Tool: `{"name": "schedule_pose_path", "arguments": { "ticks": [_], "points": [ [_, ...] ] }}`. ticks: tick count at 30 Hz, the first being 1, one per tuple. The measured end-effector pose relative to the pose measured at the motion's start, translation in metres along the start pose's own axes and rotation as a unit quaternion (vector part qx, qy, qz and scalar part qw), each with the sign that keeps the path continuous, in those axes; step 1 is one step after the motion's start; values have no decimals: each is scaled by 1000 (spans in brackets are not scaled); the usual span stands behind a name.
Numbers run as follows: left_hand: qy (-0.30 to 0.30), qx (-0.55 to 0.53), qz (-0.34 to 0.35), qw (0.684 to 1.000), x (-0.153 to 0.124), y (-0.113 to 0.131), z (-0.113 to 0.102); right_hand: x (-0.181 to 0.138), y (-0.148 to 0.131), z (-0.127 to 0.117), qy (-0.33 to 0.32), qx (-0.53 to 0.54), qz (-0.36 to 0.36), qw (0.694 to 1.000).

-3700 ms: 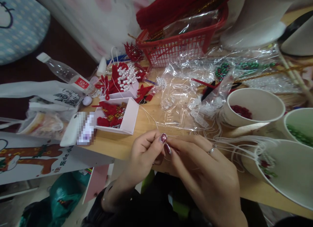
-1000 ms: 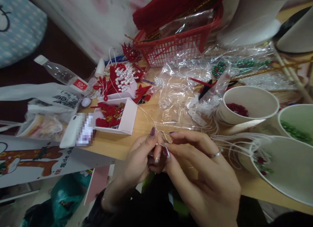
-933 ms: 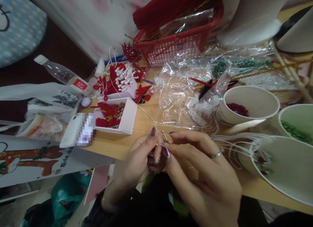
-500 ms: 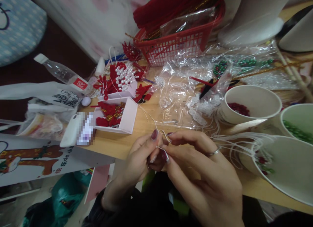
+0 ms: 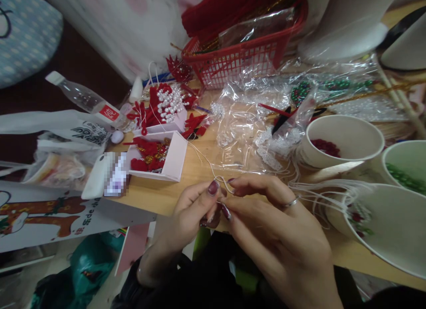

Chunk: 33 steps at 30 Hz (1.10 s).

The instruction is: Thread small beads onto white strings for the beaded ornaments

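A thin white string (image 5: 208, 163) runs from the table into my fingers and forms a small loop there. My left hand (image 5: 195, 211) is closed, its thumb pressing the string against the curled fingers. Close against it, my right hand (image 5: 276, 229) pinches the string between thumb and index finger, with a ring on one finger and another fingertip by the loop. Whatever else lies between the fingertips is hidden. Left of the string stands an open pink-white box (image 5: 176, 160) holding red and gold pieces.
White paper cups (image 5: 349, 127) with red and green beads stand at the right, white strings hanging over one rim. Clear plastic bags (image 5: 239, 131) lie ahead. Behind them is a red basket (image 5: 233, 65). A plastic bottle (image 5: 83, 96) and a white bag (image 5: 73, 127) are at the left.
My left thumb has shifted slightly right and down over the string, closer to the right fingertips. The string loop stays between both hands.
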State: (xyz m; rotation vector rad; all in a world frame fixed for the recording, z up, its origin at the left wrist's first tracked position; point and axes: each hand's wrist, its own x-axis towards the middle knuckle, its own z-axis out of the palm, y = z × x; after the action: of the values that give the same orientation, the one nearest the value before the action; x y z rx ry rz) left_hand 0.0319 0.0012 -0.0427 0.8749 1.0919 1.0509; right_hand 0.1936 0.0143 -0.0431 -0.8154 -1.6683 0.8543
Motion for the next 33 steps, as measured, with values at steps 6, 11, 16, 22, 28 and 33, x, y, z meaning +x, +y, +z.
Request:
{"name": "schedule_pose_path", "arguments": {
  "ticks": [6,11,16,22,28,33],
  "points": [
    [5,-6,-14,1000,0,4,2,-3,3,1,2,-78,-33,996],
    [10,-28,-25,999,2,7,8,1,4,1,11,-130,-63,989],
    [18,-57,-52,997,4,5,9,1,5,1,13,-161,-92,983],
    [54,-63,-89,993,5,6,11,0,4,2,7,-139,-45,989],
    [63,-78,-88,991,7,7,10,2,1,3,-5,-129,-40,991],
    [54,-54,-64,995,9,4,7,3,3,3,-10,-137,-78,987]
  ]
}}
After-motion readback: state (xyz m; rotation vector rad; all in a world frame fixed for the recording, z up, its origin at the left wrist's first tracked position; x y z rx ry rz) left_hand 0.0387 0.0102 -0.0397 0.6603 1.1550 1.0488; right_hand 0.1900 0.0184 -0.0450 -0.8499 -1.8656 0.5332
